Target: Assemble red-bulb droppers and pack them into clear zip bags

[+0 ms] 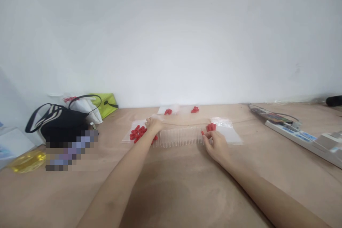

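A row of thin clear sticks or tubes lies side by side across the middle of the table. My left hand is at the row's left end with its fingers curled; what they hold, if anything, is hidden. Beside and below that wrist is a pile of small red capsule-shaped pieces on a clear plastic bag. At the row's right end, my right hand pinches a small red piece between thumb and fingers. More red pieces lie just behind it on another plastic bag.
Two small groups of red pieces lie on plastic at the back. A black bag, a green bag and a yellow clear object stand left. On the right are a white power strip and a phone-like slab.
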The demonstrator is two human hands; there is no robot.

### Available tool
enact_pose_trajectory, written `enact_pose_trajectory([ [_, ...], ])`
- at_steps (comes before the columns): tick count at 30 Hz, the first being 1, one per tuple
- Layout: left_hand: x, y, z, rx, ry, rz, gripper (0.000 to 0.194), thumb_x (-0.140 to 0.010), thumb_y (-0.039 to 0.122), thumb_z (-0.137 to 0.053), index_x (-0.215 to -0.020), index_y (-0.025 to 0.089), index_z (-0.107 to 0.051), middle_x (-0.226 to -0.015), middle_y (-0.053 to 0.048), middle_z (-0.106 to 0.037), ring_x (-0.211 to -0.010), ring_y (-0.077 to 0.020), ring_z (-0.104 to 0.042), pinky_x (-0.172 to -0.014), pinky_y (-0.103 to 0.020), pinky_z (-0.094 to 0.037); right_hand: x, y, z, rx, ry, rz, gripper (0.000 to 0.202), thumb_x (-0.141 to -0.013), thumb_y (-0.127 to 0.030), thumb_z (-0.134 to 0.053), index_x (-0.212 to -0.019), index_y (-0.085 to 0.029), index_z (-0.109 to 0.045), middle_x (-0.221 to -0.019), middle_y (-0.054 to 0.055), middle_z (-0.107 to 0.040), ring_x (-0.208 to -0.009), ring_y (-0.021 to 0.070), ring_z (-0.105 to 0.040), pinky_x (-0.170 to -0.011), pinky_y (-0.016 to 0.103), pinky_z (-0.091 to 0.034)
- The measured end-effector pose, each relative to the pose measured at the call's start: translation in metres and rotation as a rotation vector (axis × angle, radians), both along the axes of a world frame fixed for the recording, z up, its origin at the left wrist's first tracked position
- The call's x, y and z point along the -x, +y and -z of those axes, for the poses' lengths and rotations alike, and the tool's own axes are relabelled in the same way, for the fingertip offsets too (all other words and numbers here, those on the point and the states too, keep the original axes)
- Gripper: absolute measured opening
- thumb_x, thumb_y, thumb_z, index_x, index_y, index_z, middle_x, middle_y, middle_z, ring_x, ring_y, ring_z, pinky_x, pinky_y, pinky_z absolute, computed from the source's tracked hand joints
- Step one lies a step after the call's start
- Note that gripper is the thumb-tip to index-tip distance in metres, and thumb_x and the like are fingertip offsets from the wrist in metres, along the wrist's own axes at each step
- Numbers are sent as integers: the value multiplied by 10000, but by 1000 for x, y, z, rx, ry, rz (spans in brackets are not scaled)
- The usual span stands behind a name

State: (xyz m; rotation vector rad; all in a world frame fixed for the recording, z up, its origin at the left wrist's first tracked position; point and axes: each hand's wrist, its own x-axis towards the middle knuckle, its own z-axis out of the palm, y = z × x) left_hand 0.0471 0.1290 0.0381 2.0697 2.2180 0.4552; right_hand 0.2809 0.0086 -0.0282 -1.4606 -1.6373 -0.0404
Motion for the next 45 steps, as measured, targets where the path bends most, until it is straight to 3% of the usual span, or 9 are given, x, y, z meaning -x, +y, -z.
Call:
enact_pose_trajectory([
  [3, -7, -23, -14, -91, -35, 69, 234, -836, 249, -337, -878, 111, -522, -1022, -176, -533, -1025, -302, -437, -801, -399, -337, 6, -7, 0, -3, 74, -92, 220, -806, -369, -377, -691, -198, -453, -681, 56, -559, -667, 184, -520, -626, 315, -394],
  [6, -10, -63, -15, -134, -95, 259, 228, -891, 239, -234, -915, 163, -448, -856, -54, -581, -801, -156, -541, -710, -263, -395, 16, -15, -1, 49, 149, -236, 168, -815, -336, -388, -744, -202, -463, -675, 40, -560, -628, 163, -524, -601, 297, -413],
  [9, -4, -104, 4, -158, -232, 559, 206, -895, 241, -212, -852, 178, -403, -629, 16, -514, -543, -122, -495, -544, -231, -386, 29, -24, -4, 97, 196, -340, 128, -805, -289, -424, -851, -191, -492, -692, 30, -559, -613, 148, -525, -588, 285, -432],
  [13, 7, -133, 33, -210, -302, 811, 153, -870, 185, -279, -889, 183, -432, -771, -24, -526, -696, -145, -521, -636, -256, -416, 42, -32, -8, 108, 126, -496, 224, -812, -212, -408, -990, -199, -545, -815, 58, -550, -750, 160, -531, -693, 313, -447],
  [17, 8, -135, 45, -265, -338, 924, 188, -863, 154, -319, -929, 165, -494, -871, -62, -516, -814, -153, -515, -738, -262, -426, 44, -34, -12, 145, 88, -582, 235, -803, -180, -426, -961, -221, -595, -845, 60, -541, -807, 162, -523, -738, 317, -443],
  [28, 8, -127, 57, -361, -329, 978, 214, -862, 169, -392, -971, 149, -575, -829, -62, -574, -756, -143, -550, -689, -251, -455, 42, -35, -14, 161, 125, -628, 172, -810, -230, -463, -901, -208, -607, -857, 54, -595, -814, 152, -551, -738, 293, -449],
  [37, 5, -126, 57, -466, -412, 1092, 212, -835, 119, -430, -966, 137, -596, -725, -50, -652, -662, -134, -562, -645, -251, -472, 39, -37, -13, 166, 93, -695, 166, -814, -250, -461, -865, -209, -614, -811, 26, -644, -757, 132, -572, -695, 253, -446],
  [45, 2, -129, 53, -506, -344, 1115, 240, -825, 93, -398, -944, 110, -606, -689, -66, -657, -620, -142, -561, -591, -252, -478, 39, -38, -9, 78, 11, -678, 150, -817, -257, -461, -801, -190, -593, -731, 24, -627, -666, 114, -546, -616, 221, -422],
])
